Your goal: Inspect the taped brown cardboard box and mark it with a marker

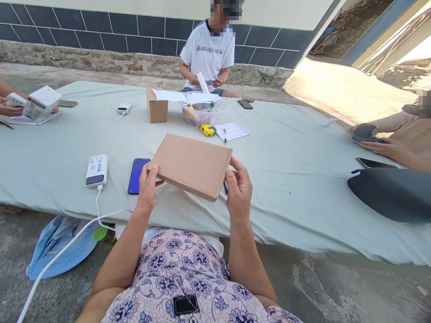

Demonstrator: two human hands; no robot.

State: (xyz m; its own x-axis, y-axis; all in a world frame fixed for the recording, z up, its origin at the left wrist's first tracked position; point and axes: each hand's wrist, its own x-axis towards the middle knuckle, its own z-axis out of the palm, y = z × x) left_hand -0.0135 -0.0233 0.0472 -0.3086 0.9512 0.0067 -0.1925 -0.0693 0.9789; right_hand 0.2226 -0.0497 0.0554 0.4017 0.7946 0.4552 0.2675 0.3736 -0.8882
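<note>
Saw, at near left, a cabled white power bank (pixel 96 170), then a blue-screened phone (pixel 137 176), on a cloth-covered table (pixel 289 166). Pinched a flat brown cardboard box (pixel 191 166) by its left end with the left hand (pixel 147 187), thumb on top; held it raised over the near table edge, at centre; closed the right hand's (pixel 239 189) thumb and fingers on its right end. Seemed to be at a handling step; called, by judgement, for an even two-handed hold next.
</note>
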